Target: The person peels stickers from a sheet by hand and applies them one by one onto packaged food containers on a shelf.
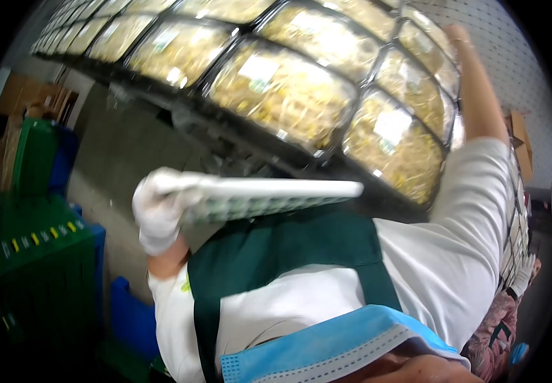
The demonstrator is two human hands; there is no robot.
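Observation:
My left hand (161, 207), in a white glove, is closed on the near end of a flat white sheet with rows of green marks (276, 191). The sheet is seen almost edge-on in front of my green apron. My right arm stretches up the right side, and my bare right hand (458, 37) is beside the far edge of the trays; its fingers are mostly hidden. Before me lie rows of clear-topped packs of bean sprouts (282, 96) in black trays. Several packs bear a white and green label (391, 127).
Green crates (46, 236) with yellow marks and a blue crate (132, 319) stand at the left. Cardboard boxes (23, 96) are behind them. On the right edge another person's gloved hand (522, 276) and patterned sleeve show beside more packs.

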